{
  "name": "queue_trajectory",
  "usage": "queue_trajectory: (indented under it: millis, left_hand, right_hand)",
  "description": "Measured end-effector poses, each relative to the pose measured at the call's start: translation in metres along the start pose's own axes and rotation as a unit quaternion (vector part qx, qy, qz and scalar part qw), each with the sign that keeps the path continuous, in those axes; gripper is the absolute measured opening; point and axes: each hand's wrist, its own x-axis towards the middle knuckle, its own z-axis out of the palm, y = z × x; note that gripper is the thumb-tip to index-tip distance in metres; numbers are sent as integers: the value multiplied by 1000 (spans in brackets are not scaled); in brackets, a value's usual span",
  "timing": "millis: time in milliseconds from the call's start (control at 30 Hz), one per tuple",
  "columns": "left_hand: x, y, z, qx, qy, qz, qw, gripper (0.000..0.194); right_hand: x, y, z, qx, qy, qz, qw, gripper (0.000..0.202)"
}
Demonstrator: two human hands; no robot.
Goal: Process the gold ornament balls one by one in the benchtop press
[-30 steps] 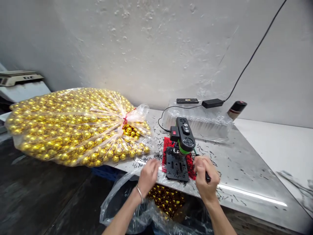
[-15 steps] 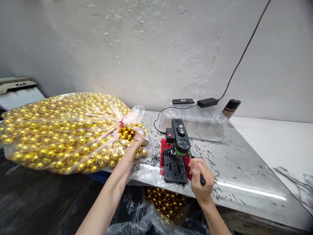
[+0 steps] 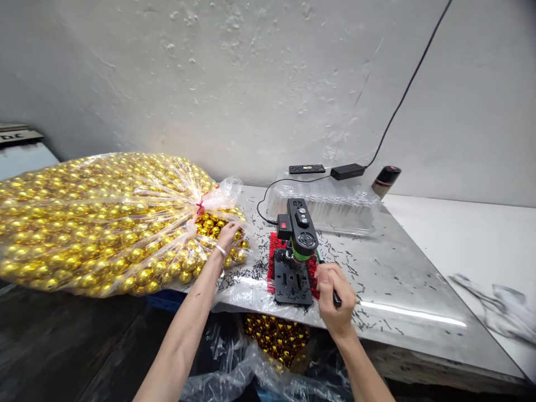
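My left hand point(image 3: 228, 234) is at the mouth of a big clear plastic bag point(image 3: 200, 209) full of shiny gold balls point(image 3: 142, 254). Its fingers look bent together among the balls there; what they hold, if anything, I cannot make out. My right hand point(image 3: 337, 293) is wrapped round the black grip of a lever point(image 3: 336, 300) on the right side of a small black press-like device point(image 3: 302, 226) with a green ring. Under the device's head is a slotted black base plate point(image 3: 293, 283), standing on a red mat point(image 3: 274, 243). Small black bits lie on the plate.
Behind the device lies a clear plastic box point(image 3: 326, 204), with a black remote point(image 3: 307, 168) and a power adapter point(image 3: 347, 171) on it. A dark-capped can point(image 3: 386, 180) leans nearby. Black bits litter the metal tabletop point(image 3: 402, 273). More gold balls point(image 3: 276, 339) sit below the table edge.
My left hand has drawn back slightly at the bag's mouth, and more of it shows. My right hand keeps its hold on the lever. The whole view has shifted a little.
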Motion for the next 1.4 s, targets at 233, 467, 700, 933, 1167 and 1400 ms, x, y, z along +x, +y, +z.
queue_trajectory:
  millis: [233, 467, 700, 933, 1167, 1400]
  left_hand:
    - [-81, 17, -17, -291, -49, -199, 934, 19]
    - [-133, 12, 40, -330, -105, -268, 899, 15]
    - [-136, 16, 74, -310, -128, -290, 896, 18]
    - [-137, 24, 68, -443, -162, -382, 795, 14]
    - [-152, 19, 53, -632, -199, -412, 626, 40]
    - [-146, 11, 51, -593, -185, -420, 662, 36]
  right_hand:
    - [-1, 1, 2, -3, 7, -4, 1000, 26]
    - [5, -2, -1, 3, 4, 12, 1000, 25]
    - [28, -7, -3, 12, 9, 20, 1000, 33]
    - [27, -5, -4, 6, 2, -10, 1000, 30]
    - [21, -3, -4, -11, -2, -23, 1000, 27]
    - [21, -2, -4, -16, -5, -29, 999, 26]
